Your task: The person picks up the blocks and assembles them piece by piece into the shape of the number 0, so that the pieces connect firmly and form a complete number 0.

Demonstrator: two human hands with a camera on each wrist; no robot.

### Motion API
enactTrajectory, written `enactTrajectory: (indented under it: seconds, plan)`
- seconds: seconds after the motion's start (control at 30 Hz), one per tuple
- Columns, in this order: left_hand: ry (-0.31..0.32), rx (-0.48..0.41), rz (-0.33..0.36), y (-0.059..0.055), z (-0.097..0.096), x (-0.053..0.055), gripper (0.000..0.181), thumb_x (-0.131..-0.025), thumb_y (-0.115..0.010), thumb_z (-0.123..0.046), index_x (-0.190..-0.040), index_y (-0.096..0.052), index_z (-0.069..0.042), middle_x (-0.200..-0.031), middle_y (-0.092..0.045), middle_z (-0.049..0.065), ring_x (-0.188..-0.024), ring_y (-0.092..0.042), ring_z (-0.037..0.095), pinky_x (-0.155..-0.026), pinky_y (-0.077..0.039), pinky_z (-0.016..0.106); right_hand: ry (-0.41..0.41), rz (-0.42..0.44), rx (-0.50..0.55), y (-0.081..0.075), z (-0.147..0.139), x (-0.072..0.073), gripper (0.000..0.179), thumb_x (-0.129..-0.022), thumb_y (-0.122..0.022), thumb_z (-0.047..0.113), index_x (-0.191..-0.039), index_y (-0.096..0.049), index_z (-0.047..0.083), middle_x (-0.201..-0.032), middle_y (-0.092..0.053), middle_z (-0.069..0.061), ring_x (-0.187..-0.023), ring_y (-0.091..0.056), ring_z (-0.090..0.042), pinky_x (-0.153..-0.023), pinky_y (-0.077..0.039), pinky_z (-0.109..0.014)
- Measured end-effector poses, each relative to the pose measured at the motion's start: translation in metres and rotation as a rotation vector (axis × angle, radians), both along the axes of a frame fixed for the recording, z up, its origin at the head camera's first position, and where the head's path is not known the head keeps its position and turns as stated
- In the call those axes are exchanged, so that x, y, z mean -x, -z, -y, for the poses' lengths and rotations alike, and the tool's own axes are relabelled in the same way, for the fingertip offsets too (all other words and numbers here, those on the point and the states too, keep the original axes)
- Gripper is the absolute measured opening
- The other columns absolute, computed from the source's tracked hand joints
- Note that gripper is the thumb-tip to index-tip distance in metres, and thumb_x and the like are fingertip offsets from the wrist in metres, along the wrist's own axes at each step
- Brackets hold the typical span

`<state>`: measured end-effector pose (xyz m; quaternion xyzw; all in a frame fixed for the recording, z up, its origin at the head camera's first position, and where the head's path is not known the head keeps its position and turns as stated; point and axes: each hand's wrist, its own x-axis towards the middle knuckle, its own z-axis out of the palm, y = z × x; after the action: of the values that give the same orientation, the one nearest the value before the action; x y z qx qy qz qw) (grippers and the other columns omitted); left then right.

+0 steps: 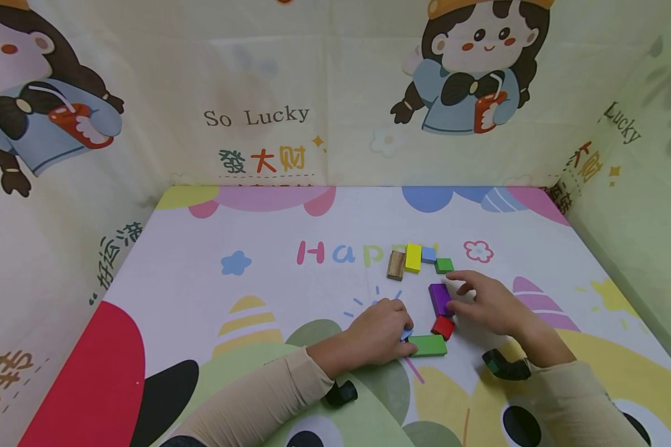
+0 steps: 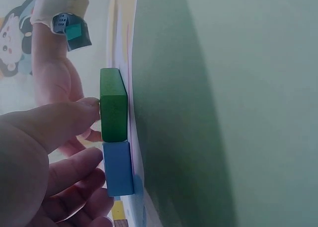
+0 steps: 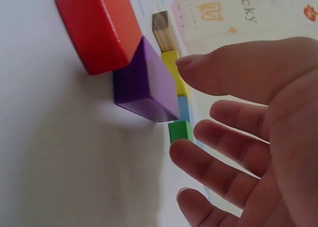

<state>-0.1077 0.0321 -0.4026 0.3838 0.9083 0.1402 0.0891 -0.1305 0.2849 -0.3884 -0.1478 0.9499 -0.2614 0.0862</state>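
Printed cloth (image 1: 352, 74) backs the cartoon-patterned desk (image 1: 190, 261), the left hand (image 1: 377, 333) loosely bent at a long green block (image 1: 430, 346), the right hand (image 1: 489, 304) spread beside a purple block (image 1: 439, 299).

Blocks (image 1: 439, 299) lie on the tabletop (image 1: 313, 288) (right of middle) — backdrop (image 1: 358, 93) behind.

Dark "So Lucky" (image 1: 256, 117) stands at eleven o'clock above multicoloured "發大财" (image 1: 262, 159) on the cream printed-fabric back wall (image 1: 358, 81). Slanted "Lucky" (image 1: 622, 123) sits toward two on the pale fabric right wall (image 1: 632, 211). Coloured "Hap" (image 1: 343, 253), its ending covered, lies near the centre, toward six, on the white printed tabletop (image 1: 184, 261).
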Motion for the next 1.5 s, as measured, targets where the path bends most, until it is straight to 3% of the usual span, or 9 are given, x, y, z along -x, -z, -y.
enactTrajectory:
  seconds: [0.47, 1.5]
  plan:
    - [-0.009, 0.003, 0.018, 0.0, -0.001, 0.0, 0.034, -0.089, -0.075, -0.041, -0.111, -0.077, -0.015, -0.102, -0.062, -0.005, -0.09, -0.052, 0.01, -0.079, -0.044, 0.019, 0.125, -0.003, -0.031, -0.004, 0.0, 0.02, 0.053, -0.094, -0.068, 0.023, -0.137, -0.052, -0.004, -0.12, -0.062, -0.028, -0.102, -0.061, -0.044, -0.073, -0.057, -0.046]
    - [-0.01, 0.01, 0.033, -0.001, -0.001, 0.0, 0.034, -0.09, -0.074, -0.041, -0.112, -0.077, -0.015, -0.103, -0.061, -0.005, -0.091, -0.052, 0.01, -0.08, -0.044, 0.019, 0.201, 0.045, -0.055, 0.007, 0.005, 0.044, 0.058, -0.095, -0.067, 0.027, -0.142, -0.049, -0.003, -0.131, -0.056, -0.027, -0.117, -0.055, -0.044, -0.084, -0.054, -0.051]
